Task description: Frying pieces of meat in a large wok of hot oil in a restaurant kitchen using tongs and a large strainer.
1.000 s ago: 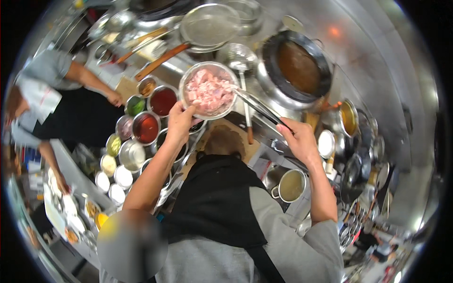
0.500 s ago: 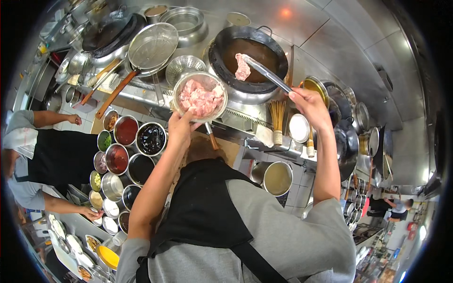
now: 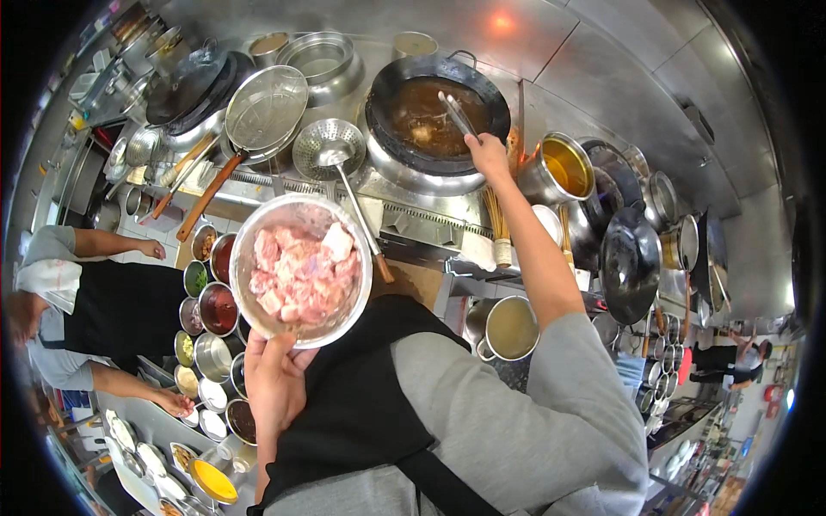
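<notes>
My left hand (image 3: 280, 378) grips the lower rim of a metal bowl (image 3: 238, 288) heaped with chunks of raw meat (image 3: 305, 271). My right hand (image 3: 489, 156) is closed round metal tongs (image 3: 463, 119), which reach over a black wok (image 3: 385, 99) of brown oil. Nothing shows between the tong tips. Below and left of them, a pale piece of meat (image 3: 422, 134) lies in the oil with froth about it. A perforated ladle (image 3: 320, 142) rests on the stove left of the wok, its handle running behind the bowl.
A wire strainer (image 3: 267, 107) lies left of the ladle. Right of the wok stand a pot of yellow oil (image 3: 568, 168), a bamboo brush (image 3: 499, 224) and another wok (image 3: 631, 265). Sauce pots (image 3: 218, 308) line the left, beside a co-worker in a black apron (image 3: 129, 301).
The meat piece has left the tongs and is now in the oil. My left hand has drawn the bowl nearer to me; my right hand has shifted left and farther forward.
</notes>
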Tool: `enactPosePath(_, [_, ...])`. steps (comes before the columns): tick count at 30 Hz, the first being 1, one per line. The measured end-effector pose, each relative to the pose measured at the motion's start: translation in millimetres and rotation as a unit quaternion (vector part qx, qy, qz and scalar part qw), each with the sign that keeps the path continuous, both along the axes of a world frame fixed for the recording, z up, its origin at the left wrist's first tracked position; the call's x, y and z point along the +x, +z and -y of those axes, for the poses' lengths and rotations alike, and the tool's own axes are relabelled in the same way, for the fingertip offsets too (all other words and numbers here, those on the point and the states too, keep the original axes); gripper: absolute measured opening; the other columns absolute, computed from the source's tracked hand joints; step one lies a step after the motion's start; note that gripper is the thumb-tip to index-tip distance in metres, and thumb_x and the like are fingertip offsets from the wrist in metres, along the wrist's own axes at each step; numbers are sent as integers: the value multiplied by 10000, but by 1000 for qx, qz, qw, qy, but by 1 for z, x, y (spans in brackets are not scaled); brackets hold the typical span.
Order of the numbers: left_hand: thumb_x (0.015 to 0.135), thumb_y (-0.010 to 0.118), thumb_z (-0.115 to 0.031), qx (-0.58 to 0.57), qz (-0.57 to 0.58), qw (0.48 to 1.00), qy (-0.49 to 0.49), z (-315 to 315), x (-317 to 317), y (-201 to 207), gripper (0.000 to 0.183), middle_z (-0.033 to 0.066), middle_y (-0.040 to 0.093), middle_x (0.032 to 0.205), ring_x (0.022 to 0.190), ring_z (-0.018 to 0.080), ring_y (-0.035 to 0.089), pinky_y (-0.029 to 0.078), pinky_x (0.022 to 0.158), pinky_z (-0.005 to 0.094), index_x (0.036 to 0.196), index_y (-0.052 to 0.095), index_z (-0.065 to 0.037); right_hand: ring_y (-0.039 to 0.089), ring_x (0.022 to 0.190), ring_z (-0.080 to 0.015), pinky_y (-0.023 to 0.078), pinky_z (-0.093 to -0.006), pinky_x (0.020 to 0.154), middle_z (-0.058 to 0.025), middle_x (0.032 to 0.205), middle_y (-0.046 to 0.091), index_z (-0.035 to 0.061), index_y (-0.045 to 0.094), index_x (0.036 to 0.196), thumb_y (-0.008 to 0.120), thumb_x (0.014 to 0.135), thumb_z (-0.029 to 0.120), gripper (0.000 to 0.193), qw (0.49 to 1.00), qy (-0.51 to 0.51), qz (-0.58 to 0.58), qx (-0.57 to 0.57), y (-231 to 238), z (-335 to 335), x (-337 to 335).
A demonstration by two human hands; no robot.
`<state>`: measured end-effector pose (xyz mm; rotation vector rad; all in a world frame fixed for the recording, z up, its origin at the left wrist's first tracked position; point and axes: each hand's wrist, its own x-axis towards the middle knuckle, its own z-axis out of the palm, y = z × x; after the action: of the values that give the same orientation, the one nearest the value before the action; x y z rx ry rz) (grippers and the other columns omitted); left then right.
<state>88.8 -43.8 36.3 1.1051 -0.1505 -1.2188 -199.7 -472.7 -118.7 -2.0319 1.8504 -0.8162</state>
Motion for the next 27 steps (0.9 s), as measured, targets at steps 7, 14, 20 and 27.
enactPosePath(7, [907, 525, -27, 5, 48, 998, -39, 36, 21, -20, 256, 72, 636, 1114, 961, 166, 651, 563, 795, 306, 1163, 528, -46, 451, 622, -83, 391, -285, 563, 17, 636, 492, 3, 611, 870, 573, 937, 261, 269, 963, 149, 176, 140, 132, -158, -25])
enactPosePath(14, [913, 610, -134, -41, 116, 972, -199, 141, 11, -95, 301, 71, 619, 1094, 918, 155, 622, 542, 752, 314, 1188, 541, -32, 675, 797, -329, 529, -395, 719, -184, 953, 680, 14, 626, 1129, 634, 882, 341, 410, 982, 133, 57, 118, 140, -299, -9])
enactPosePath(20, [888, 644, -134, -36, 124, 965, -227, 178, 7, -125, 417, 85, 577, 1172, 1038, 197, 576, 492, 876, 413, 1263, 480, -59, 649, 813, -396, 511, -498, 724, -183, 831, 666, 86, 656, 948, 580, 869, 306, 247, 993, 31, -10, 114, 118, -306, 17])
enactPosePath(27, [864, 589, -53, -54, 110, 943, -308, 197, -24, -138, 372, 90, 590, 1121, 914, 168, 612, 545, 803, 308, 1222, 493, -33, 656, 800, -386, 514, -478, 717, -188, 787, 665, 9, 643, 883, 653, 825, 268, 266, 995, 14, -69, 67, 118, -329, -2])
